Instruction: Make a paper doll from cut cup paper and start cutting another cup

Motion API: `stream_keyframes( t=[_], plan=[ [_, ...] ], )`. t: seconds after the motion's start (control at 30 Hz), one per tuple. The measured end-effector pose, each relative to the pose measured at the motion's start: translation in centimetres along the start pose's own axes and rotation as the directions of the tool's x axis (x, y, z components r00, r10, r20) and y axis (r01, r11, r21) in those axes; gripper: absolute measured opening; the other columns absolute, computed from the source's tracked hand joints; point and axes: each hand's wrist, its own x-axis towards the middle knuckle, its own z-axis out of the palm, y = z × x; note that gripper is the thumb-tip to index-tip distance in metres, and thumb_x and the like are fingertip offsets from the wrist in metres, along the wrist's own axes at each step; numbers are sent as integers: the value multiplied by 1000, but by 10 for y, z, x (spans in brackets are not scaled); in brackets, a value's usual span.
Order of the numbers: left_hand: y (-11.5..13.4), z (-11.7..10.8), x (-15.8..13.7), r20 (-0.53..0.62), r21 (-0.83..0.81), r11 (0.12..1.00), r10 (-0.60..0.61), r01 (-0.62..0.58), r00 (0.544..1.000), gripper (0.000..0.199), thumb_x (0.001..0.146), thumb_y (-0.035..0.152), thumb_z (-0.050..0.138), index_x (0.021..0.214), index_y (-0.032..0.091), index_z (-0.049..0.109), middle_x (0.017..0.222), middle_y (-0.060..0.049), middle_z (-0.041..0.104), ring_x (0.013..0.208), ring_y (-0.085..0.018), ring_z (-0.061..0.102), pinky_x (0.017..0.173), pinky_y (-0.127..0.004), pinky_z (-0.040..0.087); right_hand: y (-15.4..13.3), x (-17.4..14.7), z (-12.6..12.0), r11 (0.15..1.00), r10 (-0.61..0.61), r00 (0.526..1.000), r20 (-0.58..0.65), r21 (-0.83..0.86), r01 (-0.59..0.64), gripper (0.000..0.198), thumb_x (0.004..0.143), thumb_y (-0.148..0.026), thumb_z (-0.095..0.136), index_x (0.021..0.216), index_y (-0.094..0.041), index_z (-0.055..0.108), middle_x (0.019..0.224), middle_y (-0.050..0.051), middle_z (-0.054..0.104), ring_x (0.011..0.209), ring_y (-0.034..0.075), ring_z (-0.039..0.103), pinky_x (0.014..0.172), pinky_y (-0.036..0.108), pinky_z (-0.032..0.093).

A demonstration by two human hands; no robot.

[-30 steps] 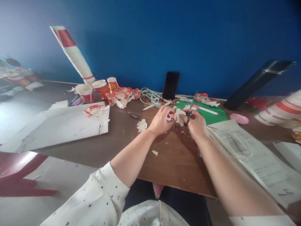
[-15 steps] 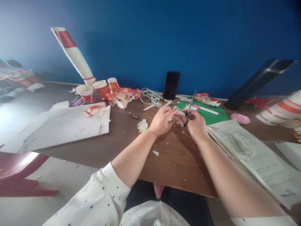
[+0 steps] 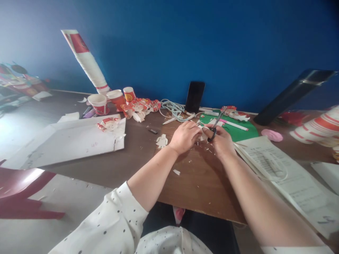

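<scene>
Two bare hands meet over the brown surface (image 3: 201,190), between its near edge and the far edge along the blue wall (image 3: 148,53). The left hand (image 3: 184,137) keeps its fingers narrow and bent on the left side of a pale paper piece (image 3: 203,137), apparently to steady it. The fingers of the right hand (image 3: 221,141) are closed around scissors (image 3: 217,122), whose tips point toward the far edge, clear of the piece, presumably so that the thumb can help with the paper; whether it pinches the paper cannot be told. One pale cut-out (image 3: 161,141) lies flat left of the left hand, perhaps for easy reach, and a small scrap (image 3: 176,172) lies toward the near edge. At the far edge, a heap of red-and-white cut-outs (image 3: 141,107) sits beside paper cups (image 3: 97,104), probably to leave working room, and a dark phone (image 3: 195,96) leans on the wall for support. A marker (image 3: 234,125) rests on a green sheet (image 3: 239,135), right of centre.
</scene>
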Motion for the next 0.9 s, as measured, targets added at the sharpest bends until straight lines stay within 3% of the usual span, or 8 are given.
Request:
stream_keyframes(
  t=[0.17, 0.33, 0.43, 0.57, 0.63, 0.7, 0.83, 0.9],
  plan=[
    [3, -1, 0, 73, 1, 1000, 21, -21, 997, 26, 94, 25, 41, 89, 19, 66, 94, -8, 63, 94, -20, 55, 90, -36, 42, 10, 8, -4, 987, 62, 993, 101, 145, -76, 43, 57, -35, 82, 94, -20, 66, 64, -4, 61, 50, 12, 55, 44, 24, 41],
    [4, -1, 1, 53, -8, 1000, -2, 2, 999, 22, 91, 25, 45, 84, 19, 65, 92, -8, 63, 93, -21, 55, 90, -36, 42, 13, 8, 0, 981, 24, 995, 102, 190, -44, 41, 57, -32, 80, 93, -22, 64, 62, -5, 62, 47, 13, 54, 43, 26, 43],
    [6, 4, 1, 33, -32, 998, -59, 60, 998, 16, 87, 20, 51, 79, 17, 65, 87, -8, 62, 92, -21, 56, 90, -37, 43, 11, 9, 4, 986, -3, 1000, 18, 166, 0, 42, 55, -31, 80, 92, -21, 64, 64, -4, 62, 51, 13, 56, 47, 26, 44],
    [13, 14, 0, 133, -66, 996, -50, 59, 990, 14, 84, 24, 57, 77, 17, 66, 87, -8, 64, 90, -23, 56, 87, -39, 44, 9, 20, -1, 979, -103, 976, -193, 156, 134, 38, 55, -32, 79, 86, -20, 62, 74, -1, 65, 62, 15, 61, 55, 28, 47],
    [16, 15, -1, 82, -88, 994, -56, 63, 995, 14, 84, 25, 57, 77, 18, 66, 86, -7, 65, 88, -21, 57, 87, -37, 44, 10, 26, -6, 972, -118, 957, -266, 165, 166, 38, 55, -32, 79, 86, -20, 62, 80, 1, 65, 66, 16, 62, 56, 28, 48],
    [14, 12, -2, -14, -105, 984, -145, 143, 989, 17, 85, 27, 56, 73, 17, 64, 80, -6, 64, 84, -20, 57, 83, -35, 45, 11, 29, -10, 970, -122, 945, -305, 164, 178, 38, 54, -33, 79, 86, -20, 62, 85, 2, 66, 70, 16, 63, 57, 28, 48],
    [1, 5, -3, -232, -96, 876, -482, 473, 845, 30, 88, 34, 51, 67, 17, 64, 75, -8, 61, 81, -20, 58, 79, -35, 47, 13, 25, -9, 965, -157, 939, -306, 155, 212, 36, 58, -34, 76, 87, -19, 62, 87, 3, 67, 74, 17, 64, 64, 29, 50],
    [-5, 5, -4, -273, -139, 864, -503, 484, 820, 20, 86, 23, 52, 92, 16, 70, 93, -11, 63, 92, -21, 58, 86, -36, 46, 13, 22, -5, 961, -181, 938, -295, 151, 233, 35, 61, -34, 75, 89, -19, 61, 84, 1, 67, 74, 16, 64, 65, 28, 49]
  ],
)
